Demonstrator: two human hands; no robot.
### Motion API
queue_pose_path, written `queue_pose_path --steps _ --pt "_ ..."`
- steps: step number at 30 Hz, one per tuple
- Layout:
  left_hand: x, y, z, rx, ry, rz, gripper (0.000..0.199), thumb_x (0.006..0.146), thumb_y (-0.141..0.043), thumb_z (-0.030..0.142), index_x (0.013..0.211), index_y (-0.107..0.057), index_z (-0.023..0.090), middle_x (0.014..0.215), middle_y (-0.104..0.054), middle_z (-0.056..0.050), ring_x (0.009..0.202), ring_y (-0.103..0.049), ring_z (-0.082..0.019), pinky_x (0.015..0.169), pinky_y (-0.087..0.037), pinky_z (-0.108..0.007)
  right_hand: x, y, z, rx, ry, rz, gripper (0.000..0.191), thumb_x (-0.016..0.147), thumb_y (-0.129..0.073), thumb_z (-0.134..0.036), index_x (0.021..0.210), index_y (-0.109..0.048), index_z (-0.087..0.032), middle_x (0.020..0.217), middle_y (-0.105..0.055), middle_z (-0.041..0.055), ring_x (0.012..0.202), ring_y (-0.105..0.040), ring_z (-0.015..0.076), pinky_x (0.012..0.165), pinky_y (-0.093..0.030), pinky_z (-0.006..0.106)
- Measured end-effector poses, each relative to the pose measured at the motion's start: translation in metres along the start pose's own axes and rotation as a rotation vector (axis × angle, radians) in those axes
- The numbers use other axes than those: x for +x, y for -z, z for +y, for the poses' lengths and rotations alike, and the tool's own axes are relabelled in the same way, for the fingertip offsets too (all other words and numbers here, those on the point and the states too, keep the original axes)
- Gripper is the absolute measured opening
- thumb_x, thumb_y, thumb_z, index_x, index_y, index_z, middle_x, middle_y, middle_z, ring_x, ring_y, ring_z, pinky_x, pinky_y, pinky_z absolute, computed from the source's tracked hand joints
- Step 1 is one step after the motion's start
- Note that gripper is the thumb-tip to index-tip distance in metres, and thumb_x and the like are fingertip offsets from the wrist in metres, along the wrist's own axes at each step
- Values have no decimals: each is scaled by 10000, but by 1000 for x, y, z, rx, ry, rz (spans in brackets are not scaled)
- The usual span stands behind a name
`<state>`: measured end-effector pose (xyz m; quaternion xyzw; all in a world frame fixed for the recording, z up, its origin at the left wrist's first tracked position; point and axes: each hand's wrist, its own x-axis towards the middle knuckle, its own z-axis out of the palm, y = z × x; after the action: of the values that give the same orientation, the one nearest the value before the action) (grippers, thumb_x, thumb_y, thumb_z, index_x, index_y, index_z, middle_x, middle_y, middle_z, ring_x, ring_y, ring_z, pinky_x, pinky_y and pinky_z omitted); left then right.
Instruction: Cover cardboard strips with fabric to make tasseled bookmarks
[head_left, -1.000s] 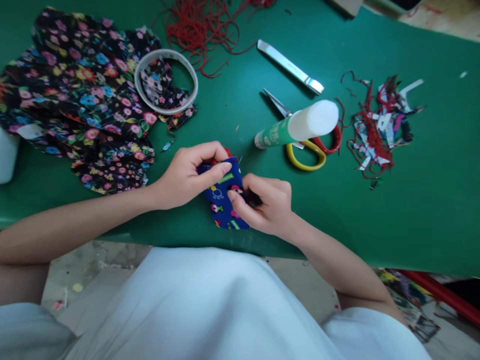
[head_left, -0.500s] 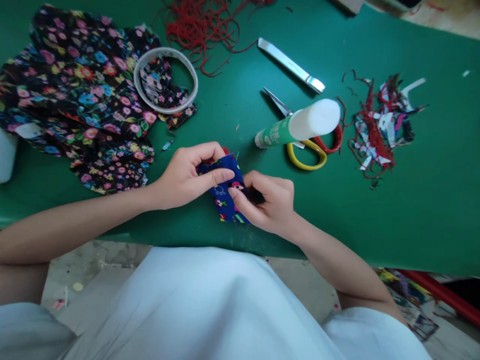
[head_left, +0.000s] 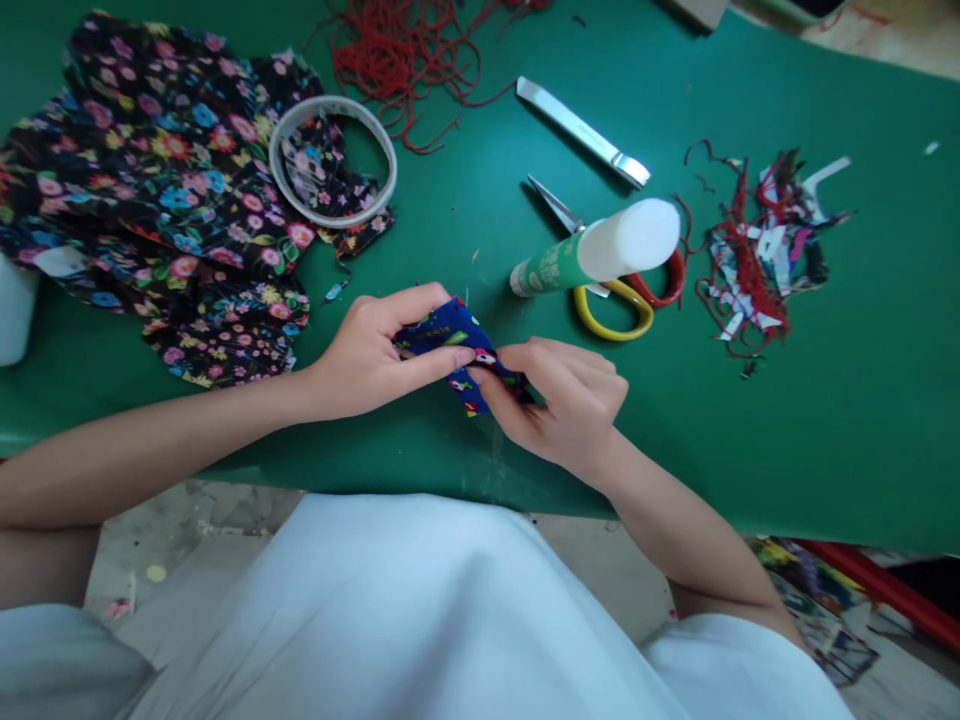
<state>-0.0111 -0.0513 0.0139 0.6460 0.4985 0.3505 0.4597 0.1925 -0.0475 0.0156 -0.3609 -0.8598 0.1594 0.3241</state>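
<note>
A small piece of blue patterned fabric point(head_left: 450, 327) is held between both hands above the front of the green table. My left hand point(head_left: 375, 350) is closed on its left side, thumb lying along the top. Pinching the right side, my right hand point(head_left: 566, 400) has thumb and forefinger close to the left thumb tip. The fabric looks folded or bunched between the thumbs, and its lower corner hangs down. Fingers under the cloth are hidden. Just beyond my right hand, a green and white glue stick point(head_left: 592, 250) stands upright, partly covering scissors point(head_left: 613, 308) with yellow and red handles.
Black floral cloth point(head_left: 172, 190) lies at left with a clear tape roll point(head_left: 279, 165) on it. Red yarn point(head_left: 405, 60) is heaped at the back. A metal snap-blade-like tool point(head_left: 581, 130) lies behind the scissors. Fabric and yarn scraps point(head_left: 765, 250) sit at right on the green table point(head_left: 825, 430).
My right hand has shifted slightly right and turned. The blue fabric has tilted and folded between the thumbs, its lower edge rising. The things on the table stay put.
</note>
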Motion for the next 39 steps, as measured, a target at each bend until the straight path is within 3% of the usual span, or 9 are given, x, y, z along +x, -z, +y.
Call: queue_pose_path --steps 4,10,16,19,24,30,34,39 --pt "0 0 4 13 18 24 245 806 -727 302 671 -562 182 615 -475 43 586 -446 -88 546 -382 -225 0 -2 2 10 12 2 119 886 -666 -231 829 -563 -210 635 -645 -15 509 -542 99 501 -419 230" --pt "-1 1 1 -49 2 15 211 834 -701 304 713 -574 186 640 -485 38 595 -448 -92 549 -386 -225 1 -1 1 21 12 25 113 890 -663 -232 833 -566 -220 660 -663 -13 535 -559 105 519 -445 227" --pt "3 4 -4 -69 10 -103 180 845 -700 353 818 -626 191 736 -612 5 686 -570 -125 636 -477 -244 0 -1 7 -26 125 65 96 870 -687 -209 869 -593 -223 629 -650 -21 495 -510 101 493 -423 257" --pt "5 6 -4 -119 -5 -162 184 869 -681 363 894 -648 184 846 -669 -23 786 -634 -140 727 -537 -255 1 1 12 -103 195 98 101 864 -696 -221 934 -630 -251 674 -688 -7 546 -557 127 519 -465 277" --pt "5 2 -5 -373 136 -186 256 900 -629 450 965 -630 202 957 -645 -36 868 -670 -154 699 -613 -252 2 4 16 -162 237 184 164 823 -702 -159 944 -668 -264 846 -747 29 735 -618 182 630 -528 334" --pt "1 -2 -9 -614 285 -204 300 870 -674 452 1048 -609 220 1042 -637 -49 923 -675 -158 701 -630 -244 5 2 17 -326 420 305 155 723 -779 -130 793 -686 -232 681 -674 -4 657 -547 170 591 -475 343" --pt "0 -2 -11 -567 262 -193 343 831 -718 459 1044 -623 208 1015 -643 -53 884 -663 -153 691 -609 -238 8 2 16 -425 480 271 162 773 -750 -136 724 -667 -267 678 -673 -26 618 -543 146 564 -437 334" --pt "1 -4 -11 -328 172 -73 355 803 -736 486 958 -639 182 943 -663 -31 837 -650 -133 716 -572 -229 10 3 13 -416 549 265 176 781 -742 -124 692 -682 -263 698 -707 -44 632 -561 139 562 -454 316"
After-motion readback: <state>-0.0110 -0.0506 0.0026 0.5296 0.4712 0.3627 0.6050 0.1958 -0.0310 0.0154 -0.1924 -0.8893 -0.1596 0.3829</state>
